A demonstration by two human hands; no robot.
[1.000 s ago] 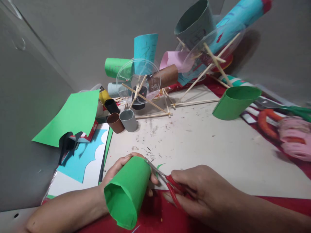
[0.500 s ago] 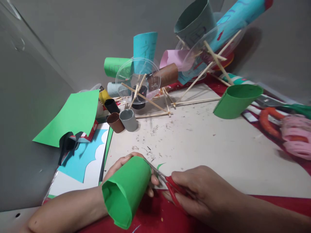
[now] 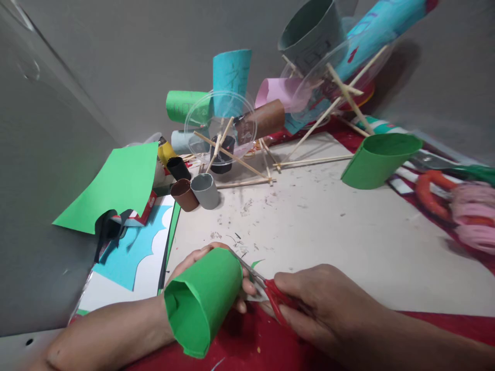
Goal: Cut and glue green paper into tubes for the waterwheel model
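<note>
Hand, L (image 3: pixel 204 268), wraps green paper tube (image 3: pixel 201 301); R hand (image 3: pixel 325 304) w/ scissors (image 3: pixel 266 291) at rim.

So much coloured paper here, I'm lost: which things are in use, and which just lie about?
In use: rolled green paper tube, in the left hand; red-handled metal scissors, in the right hand.
Lying about: second green paper tube; flat green paper sheet; brown paper cup; grey paper cup.

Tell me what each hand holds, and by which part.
Left hand grips the green paper tube around its far end. Right hand holds the red scissors by the handles, blades at the tube's rim.
</note>
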